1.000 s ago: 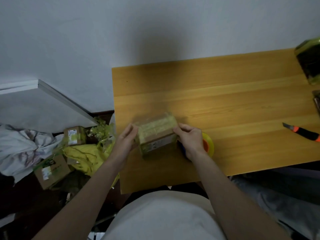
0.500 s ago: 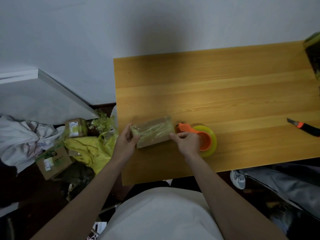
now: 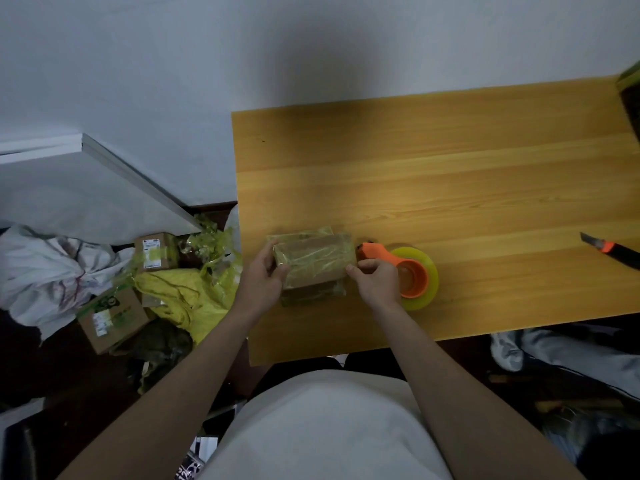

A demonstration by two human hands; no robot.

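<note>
A small cardboard box [image 3: 313,263] wrapped in yellowish clear tape sits near the front left of the wooden table [image 3: 433,174]. My left hand [image 3: 265,275] grips its left end, fingers curled around the edge. My right hand [image 3: 375,280] pinches its right front corner. Just right of the box lies an orange tape dispenser [image 3: 408,277] with a yellow-green roll.
A black and orange utility knife [image 3: 613,251] lies at the table's right edge. A dark object [image 3: 632,98] pokes in at the far right corner. On the floor to the left are cardboard boxes [image 3: 110,318], yellow plastic wrapping [image 3: 187,296] and white cloth [image 3: 45,271].
The box has been turned and lowered so a broad taped face points up. My right hand has shifted off the dispenser, which now shows beside the box.
</note>
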